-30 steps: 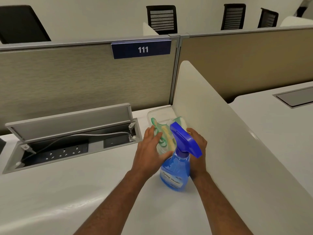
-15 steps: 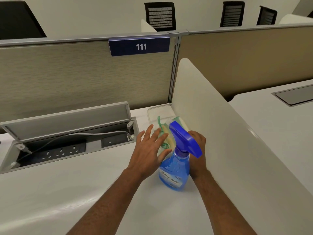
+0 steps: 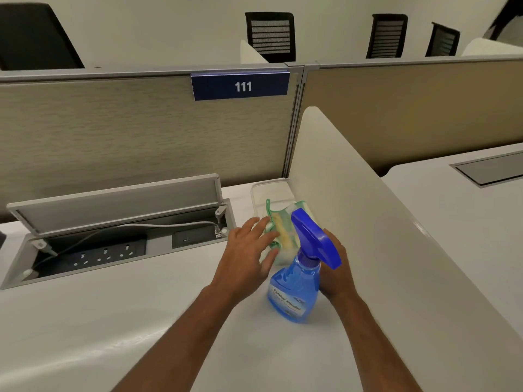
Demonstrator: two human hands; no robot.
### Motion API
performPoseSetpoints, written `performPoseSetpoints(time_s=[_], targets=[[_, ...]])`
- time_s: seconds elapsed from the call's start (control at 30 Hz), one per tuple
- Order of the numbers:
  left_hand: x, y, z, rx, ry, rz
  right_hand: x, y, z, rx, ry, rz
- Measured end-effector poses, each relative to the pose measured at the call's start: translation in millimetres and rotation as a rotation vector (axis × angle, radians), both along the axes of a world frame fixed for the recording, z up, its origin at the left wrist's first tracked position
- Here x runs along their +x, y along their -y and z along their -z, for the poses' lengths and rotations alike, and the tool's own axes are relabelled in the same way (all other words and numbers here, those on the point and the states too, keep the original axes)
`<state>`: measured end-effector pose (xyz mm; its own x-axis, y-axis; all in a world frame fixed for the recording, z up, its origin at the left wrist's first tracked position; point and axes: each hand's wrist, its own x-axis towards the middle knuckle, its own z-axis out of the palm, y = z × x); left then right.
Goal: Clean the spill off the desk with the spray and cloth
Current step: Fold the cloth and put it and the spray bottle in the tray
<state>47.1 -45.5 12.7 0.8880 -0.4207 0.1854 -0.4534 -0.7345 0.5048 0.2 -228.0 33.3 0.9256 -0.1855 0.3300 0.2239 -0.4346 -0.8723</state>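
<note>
A blue spray bottle (image 3: 293,292) with a darker blue trigger head stands upright on the white desk (image 3: 85,321), between my two hands. Just behind it lies a green and yellow cloth (image 3: 278,222) inside a clear plastic tub (image 3: 259,190) set against the side divider. My left hand (image 3: 246,258) hovers flat with its fingers spread, the fingertips at the near edge of the cloth and tub, gripping nothing. To the right of the bottle is my right hand (image 3: 336,273). Its fingers reach behind the trigger head and are hidden, so its grip is unclear.
An open cable tray (image 3: 93,250) with sockets, a grey cable and a raised lid sits in the desk to the left. A white side divider (image 3: 353,207) runs along the right. A beige back partition carries a sign reading 111 (image 3: 242,86). Black chairs stand beyond it.
My left hand has come off the cloth and tub, opened its fingers and drawn back a little. The right hand and the bottle have stayed where they were.
</note>
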Motion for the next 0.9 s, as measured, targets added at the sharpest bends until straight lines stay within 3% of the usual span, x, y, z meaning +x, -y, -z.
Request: performPoseSetpoints(time_s=[0.07,0.2,0.3,0.4,0.7,0.9], targets=[[-20.6,-6.7,-0.3,-0.197,0.033,-0.018,-7.3,2.5,9.3,0.142,-0.091,0.092],[-61.8,-6.4,-0.9,-0.455,-0.252,0.077,-37.2,-20.5,30.5,0.467,0.037,0.395],[-71.9,-3.9,-0.3,-0.492,-0.411,0.120,-49.2,-47.5,39.3,0.564,0.031,0.544],[-68.5,-2.2,-0.6,-0.434,-0.424,0.165,-47.8,-61.7,37.1,0.652,-0.012,0.604],[-73.5,-13.3,-26.1,-0.580,-0.389,0.030,-35.5,-87.6,-1.3,0.731,-0.002,0.514],[-40.0,-21.2,-97.2,-0.605,-0.317,-0.011,-29.7,-84.2,-48.4,0.463,0.152,0.217]])
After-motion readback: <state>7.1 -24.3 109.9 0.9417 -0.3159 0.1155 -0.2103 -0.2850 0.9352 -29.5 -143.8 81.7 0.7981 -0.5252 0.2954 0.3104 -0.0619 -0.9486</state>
